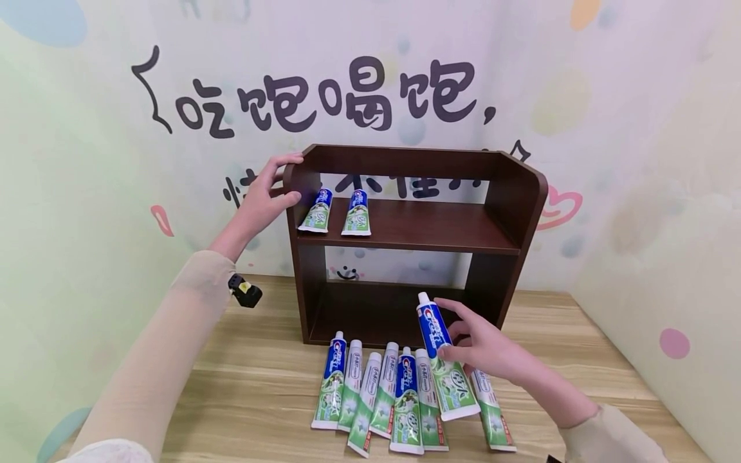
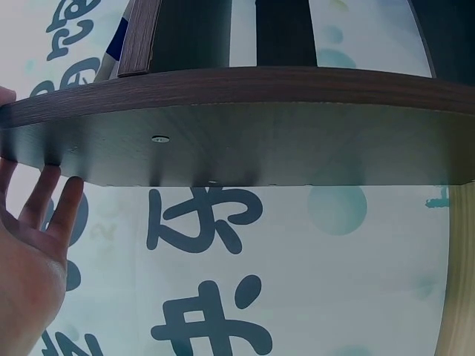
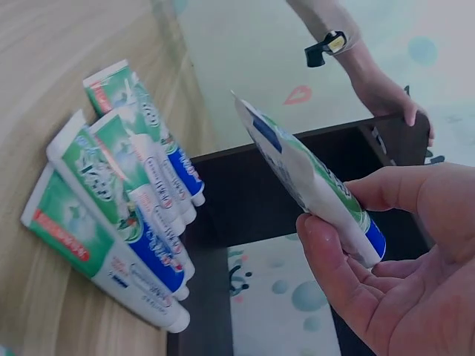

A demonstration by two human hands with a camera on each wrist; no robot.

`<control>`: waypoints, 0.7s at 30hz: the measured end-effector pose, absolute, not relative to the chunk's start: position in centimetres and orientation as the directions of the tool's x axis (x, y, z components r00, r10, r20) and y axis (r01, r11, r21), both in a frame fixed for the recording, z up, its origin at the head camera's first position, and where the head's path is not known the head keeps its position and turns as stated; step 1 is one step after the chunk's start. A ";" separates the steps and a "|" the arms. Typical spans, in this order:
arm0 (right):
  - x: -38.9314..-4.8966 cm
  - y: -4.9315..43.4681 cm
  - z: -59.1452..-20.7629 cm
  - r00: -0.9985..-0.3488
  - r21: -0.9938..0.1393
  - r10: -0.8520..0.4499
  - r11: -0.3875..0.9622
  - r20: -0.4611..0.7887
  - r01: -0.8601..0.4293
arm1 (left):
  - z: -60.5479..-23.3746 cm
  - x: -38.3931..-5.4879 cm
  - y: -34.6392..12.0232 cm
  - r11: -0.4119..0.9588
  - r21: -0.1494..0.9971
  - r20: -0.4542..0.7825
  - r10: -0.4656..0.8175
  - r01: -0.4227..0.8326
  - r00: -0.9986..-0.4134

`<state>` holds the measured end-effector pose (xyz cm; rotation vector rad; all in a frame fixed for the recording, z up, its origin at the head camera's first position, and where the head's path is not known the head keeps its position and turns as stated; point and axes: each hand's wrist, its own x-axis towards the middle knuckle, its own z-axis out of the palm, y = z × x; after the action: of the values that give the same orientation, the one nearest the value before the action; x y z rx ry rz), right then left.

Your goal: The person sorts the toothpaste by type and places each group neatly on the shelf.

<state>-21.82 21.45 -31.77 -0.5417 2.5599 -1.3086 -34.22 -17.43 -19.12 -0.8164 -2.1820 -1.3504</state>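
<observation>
My right hand [image 1: 483,342] pinches a blue, white and green Crest toothpaste tube [image 1: 444,360] between thumb and fingers. That tube is raised in front of the lower shelf, cap up; the right wrist view shows the tube [image 3: 312,174] edge-on. At the upper left, my left hand [image 1: 267,194] grips the side panel of the dark brown shelf rack [image 1: 405,244], its thumb by the front edge. Two Crest tubes, a left one [image 1: 316,211] and a right one [image 1: 356,213], lean on the upper shelf at its left, caps up.
Several toothpaste tubes lie in a row on the wooden table [image 1: 249,373] before the rack, including a Crest tube [image 1: 331,381] at the left end and a white-and-green tube [image 1: 493,411] at the right. Behind the rack stands a wall [image 1: 220,167] with large black lettering.
</observation>
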 end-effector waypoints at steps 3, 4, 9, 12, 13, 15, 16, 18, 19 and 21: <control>-21.9 21.3 -31.1 -0.908 -0.807 -0.419 0.538 -0.006 -0.244 | -19.1 -34.2 -17.4 0.348 0.639 0.644 0.247 0.686 -0.724; -21.9 21.2 -30.9 -0.907 -0.807 -0.420 0.536 -0.002 -0.247 | -19.1 -34.2 -17.4 0.348 0.639 0.644 0.246 0.686 -0.724; -22.0 21.0 -29.7 -0.910 -0.803 -0.414 0.532 0.031 -0.270 | -19.1 -34.2 -17.4 0.349 0.641 0.641 0.246 0.684 -0.727; -22.1 20.9 -28.9 -0.911 -0.798 -0.409 0.532 0.050 -0.283 | -19.1 -34.2 -17.4 0.346 0.646 0.637 0.246 0.680 -0.730; -22.2 20.8 -28.7 -0.911 -0.795 -0.408 0.532 0.058 -0.290 | -19.1 -34.2 -17.4 0.345 0.648 0.636 0.246 0.679 -0.732; -22.3 20.7 -28.3 -0.909 -0.795 -0.410 0.528 0.069 -0.299 | -19.1 -34.2 -17.4 0.345 0.651 0.634 0.244 0.676 -0.734; -22.3 20.7 -28.0 -0.910 -0.794 -0.408 0.528 0.073 -0.301 | -19.1 -34.2 -17.4 0.345 0.652 0.633 0.243 0.675 -0.735; -22.5 20.6 -27.6 -0.911 -0.792 -0.404 0.529 0.081 -0.305 | -19.1 -34.2 -17.4 0.346 0.653 0.632 0.243 0.674 -0.736; -22.5 20.5 -27.3 -0.912 -0.790 -0.401 0.531 0.083 -0.306 | -19.1 -34.2 -17.4 0.347 0.651 0.633 0.242 0.675 -0.735; -22.7 20.4 -26.8 -0.915 -0.789 -0.394 0.534 0.086 -0.304 | -19.1 -34.2 -17.4 0.348 0.650 0.635 0.241 0.676 -0.734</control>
<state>-22.66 20.36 -26.85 -0.6077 2.6608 -1.3376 -34.20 -17.37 -19.11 -0.8015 -2.1854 -1.3596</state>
